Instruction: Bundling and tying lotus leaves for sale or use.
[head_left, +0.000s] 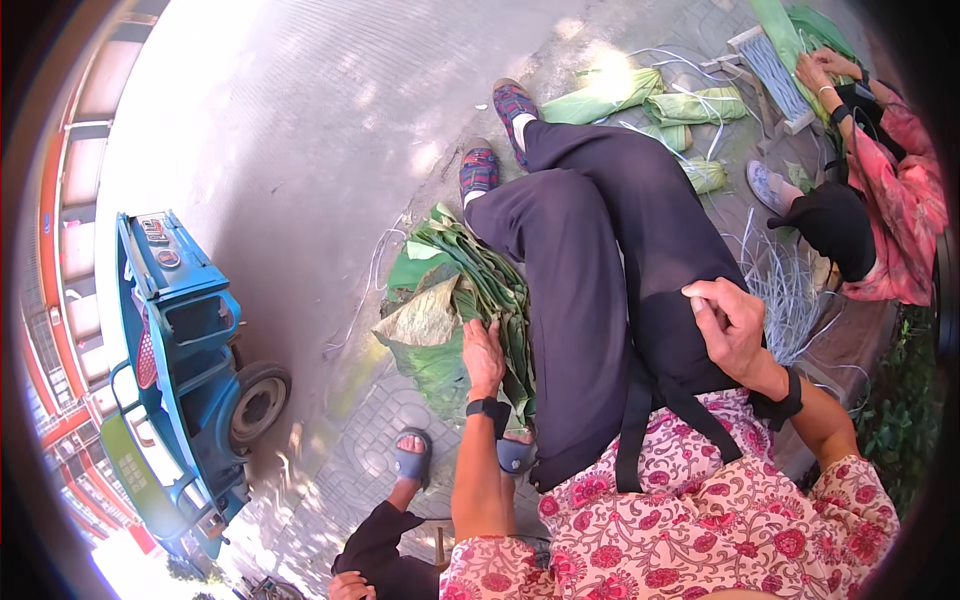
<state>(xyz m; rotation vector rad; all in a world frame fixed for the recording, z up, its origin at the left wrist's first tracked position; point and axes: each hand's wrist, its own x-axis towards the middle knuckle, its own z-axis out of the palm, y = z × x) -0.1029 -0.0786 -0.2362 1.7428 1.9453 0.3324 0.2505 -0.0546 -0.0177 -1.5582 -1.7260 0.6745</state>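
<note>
My left hand (484, 356) reaches down beside my left leg to a stack of large folded green leaves (499, 285), which look like lotus leaves. Its fingertips touch the stack, but whether they grip a leaf is unclear. One dry, pale brown leaf (424, 315) lies over the greener ones, next to those fingers. Above the dark trousers (577, 300) on my lap, my right hand (727, 326) is curled with the thumb against the index finger. Nothing shows between them.
Rolled leaf bundles (694, 109), some tied with white string, lie past my feet. A tangle of white string (780, 292) is at right. A co-worker in a pink top (904, 202) handles leaves near a woven stool (776, 75). Another person's sandal (412, 454) and a blue three-wheeler (195, 322) are left.
</note>
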